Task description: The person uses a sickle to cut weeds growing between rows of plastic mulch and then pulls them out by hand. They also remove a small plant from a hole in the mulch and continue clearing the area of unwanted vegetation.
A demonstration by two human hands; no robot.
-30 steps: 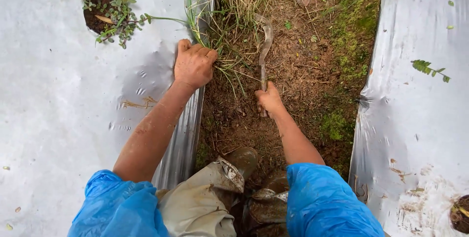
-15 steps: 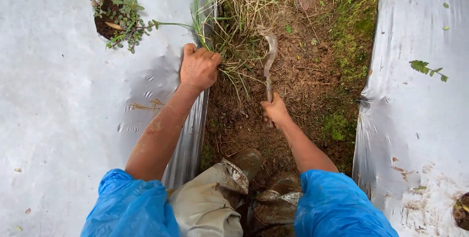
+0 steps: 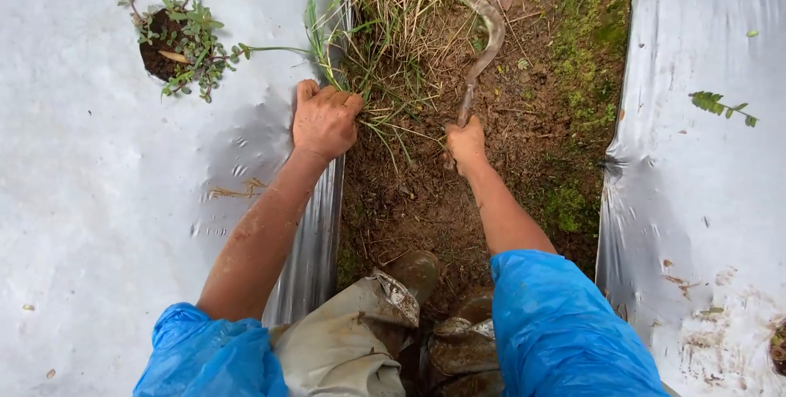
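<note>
My left hand grips a clump of grass at the edge of the silver plastic sheet. My right hand is closed on the handle of a muddy sickle, whose curved blade reaches up and left into the dry grass stems. Both hands work over a bare soil furrow between two sheeted beds. Blue plastic sleeves cover my upper arms.
A second silver sheet lies to the right with a small green sprig on it. A planting hole with small weeds sits at upper left. Moss lines the furrow's right side. My muddy boots stand below.
The sickle has swung up and to the right, its blade now hooked farther into the grass. My right hand moved up a little. My left hand keeps its hold on the grass.
</note>
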